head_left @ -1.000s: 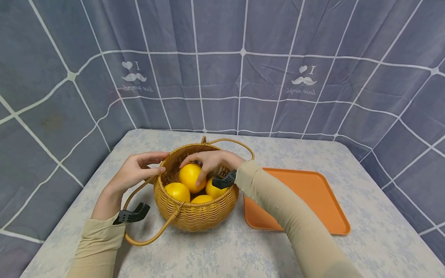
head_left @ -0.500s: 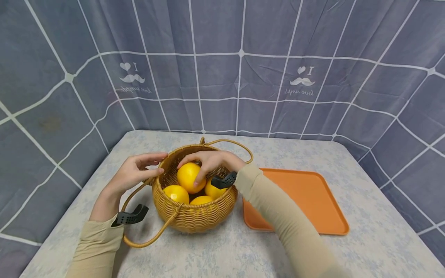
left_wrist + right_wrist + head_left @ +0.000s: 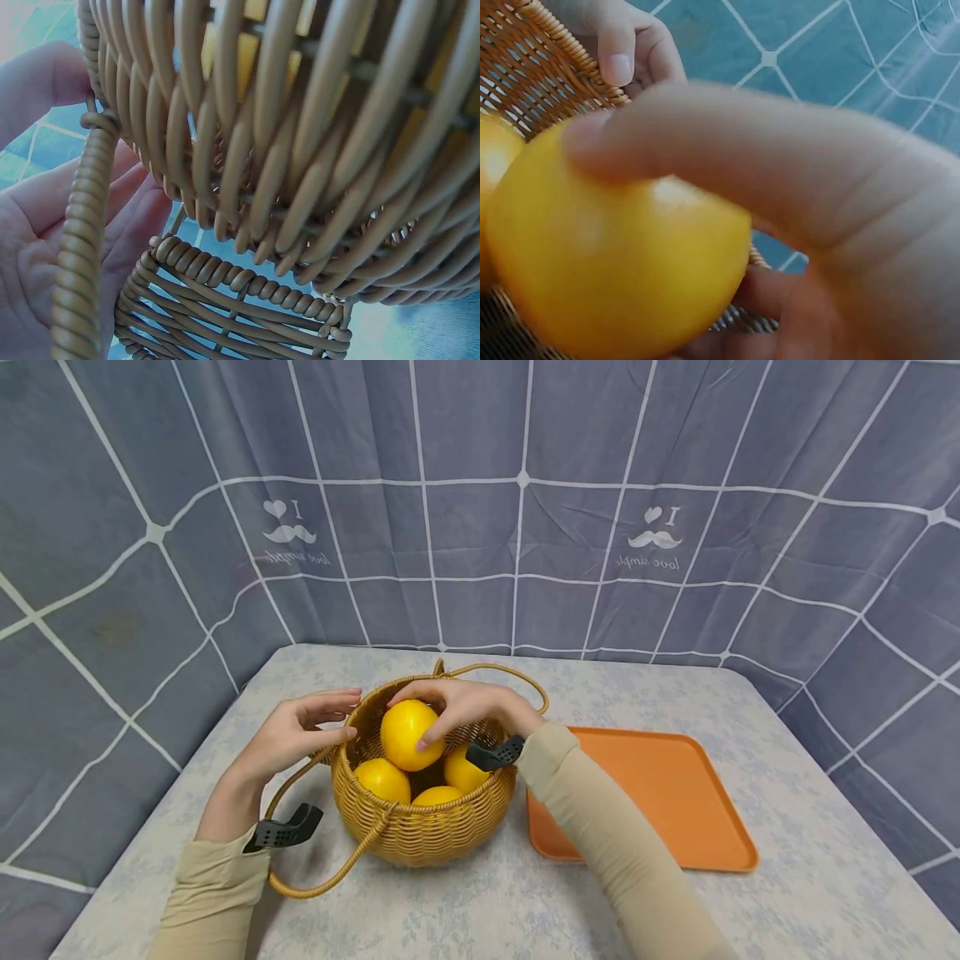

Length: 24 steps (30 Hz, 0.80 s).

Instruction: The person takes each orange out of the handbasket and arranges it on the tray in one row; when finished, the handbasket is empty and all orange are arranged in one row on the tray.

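Note:
A round wicker basket (image 3: 423,839) stands on the table with several oranges in it, their skin a glossy yellow. My right hand (image 3: 472,703) reaches over the far right rim and grips one orange (image 3: 407,733), thumb on the near side and fingers around the far side. This orange sits higher than the others, such as the orange (image 3: 382,779) at the left. On the basket's left rim, my left hand (image 3: 288,731) holds the edge with its thumb at the rim. The left wrist view shows its fingers (image 3: 142,202) along the outside of the weave.
To the right lies a flat orange tray (image 3: 660,793), partly under the right forearm. One basket handle (image 3: 322,889) hangs out to the left front; the other handle (image 3: 517,672) leans out at the back right. A grey-blue checked curtain (image 3: 480,527) encloses the table.
The right hand has lifted the gripped orange slightly above the other oranges. The left hand stays at the rim, and the basket and tray remain in place.

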Motion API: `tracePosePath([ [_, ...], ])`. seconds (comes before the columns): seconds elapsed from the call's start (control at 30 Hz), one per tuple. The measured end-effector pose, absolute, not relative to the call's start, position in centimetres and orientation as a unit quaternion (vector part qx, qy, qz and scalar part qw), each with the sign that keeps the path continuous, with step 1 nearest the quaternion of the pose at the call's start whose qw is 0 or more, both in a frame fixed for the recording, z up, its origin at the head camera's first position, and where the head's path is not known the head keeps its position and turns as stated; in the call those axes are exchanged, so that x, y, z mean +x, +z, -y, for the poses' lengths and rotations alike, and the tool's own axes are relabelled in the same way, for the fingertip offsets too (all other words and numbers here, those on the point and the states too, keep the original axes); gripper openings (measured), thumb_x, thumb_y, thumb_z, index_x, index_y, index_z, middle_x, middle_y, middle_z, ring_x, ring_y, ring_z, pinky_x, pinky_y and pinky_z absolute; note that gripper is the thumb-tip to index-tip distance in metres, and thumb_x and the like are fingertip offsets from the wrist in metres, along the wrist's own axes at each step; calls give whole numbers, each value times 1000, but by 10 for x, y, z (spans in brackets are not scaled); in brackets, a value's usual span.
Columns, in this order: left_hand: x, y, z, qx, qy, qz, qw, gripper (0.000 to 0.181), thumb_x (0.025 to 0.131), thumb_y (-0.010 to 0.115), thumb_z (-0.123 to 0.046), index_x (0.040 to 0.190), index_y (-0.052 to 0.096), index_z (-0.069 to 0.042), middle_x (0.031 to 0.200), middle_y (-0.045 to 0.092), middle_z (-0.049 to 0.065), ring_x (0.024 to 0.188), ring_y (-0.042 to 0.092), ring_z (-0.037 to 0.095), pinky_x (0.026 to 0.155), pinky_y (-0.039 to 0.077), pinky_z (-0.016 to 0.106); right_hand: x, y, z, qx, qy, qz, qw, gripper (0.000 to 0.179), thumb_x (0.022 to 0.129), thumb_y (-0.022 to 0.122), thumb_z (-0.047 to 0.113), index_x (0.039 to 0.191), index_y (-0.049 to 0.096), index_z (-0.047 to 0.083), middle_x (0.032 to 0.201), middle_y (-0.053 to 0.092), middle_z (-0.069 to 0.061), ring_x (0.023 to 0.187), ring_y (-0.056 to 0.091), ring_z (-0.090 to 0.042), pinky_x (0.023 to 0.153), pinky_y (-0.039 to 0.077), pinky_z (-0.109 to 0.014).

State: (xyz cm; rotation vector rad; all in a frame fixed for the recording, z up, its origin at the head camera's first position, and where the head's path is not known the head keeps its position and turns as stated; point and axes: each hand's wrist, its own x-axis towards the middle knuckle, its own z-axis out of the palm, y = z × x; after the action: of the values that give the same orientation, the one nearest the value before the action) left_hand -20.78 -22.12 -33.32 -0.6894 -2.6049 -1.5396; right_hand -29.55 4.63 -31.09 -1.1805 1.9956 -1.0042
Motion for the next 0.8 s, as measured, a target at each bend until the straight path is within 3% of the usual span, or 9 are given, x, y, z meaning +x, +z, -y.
tracePosePath([
  [0.2,-207,-334,222,-226,-496,838,26,43,89,67,-15,128,57,-3,137,49,11,114,53,22,92,47,28,-286,-300,-63,-421,-442,-733,301,63,82,71,9,136,40,11,128,50,-6,111,51,-20,92,46,-32],
  [0.47,-207,-335,221,-221,-499,837,34,42,88,68,-14,127,59,-3,135,51,12,111,53,7,88,46,18,-278,-290,-105,-429,-479,-724,250,64,83,67,9,140,37,6,133,44,-11,108,56,-28,87,50,-39],
  [0.63,-206,-335,220,-216,-493,842,30,42,88,68,-16,128,59,-4,134,52,11,113,53,14,88,46,19,-273,-287,-133,-403,-508,-723,239,67,85,67,14,142,33,8,135,41,-14,108,55,-32,83,52,-43],
  [0.8,-206,-334,220,-211,-488,846,27,41,88,68,-18,126,60,-5,133,52,10,115,52,24,90,47,23,-266,-287,-156,-369,-540,-728,208,63,83,63,9,138,31,6,132,44,-21,104,57,-34,80,53,-43],
])
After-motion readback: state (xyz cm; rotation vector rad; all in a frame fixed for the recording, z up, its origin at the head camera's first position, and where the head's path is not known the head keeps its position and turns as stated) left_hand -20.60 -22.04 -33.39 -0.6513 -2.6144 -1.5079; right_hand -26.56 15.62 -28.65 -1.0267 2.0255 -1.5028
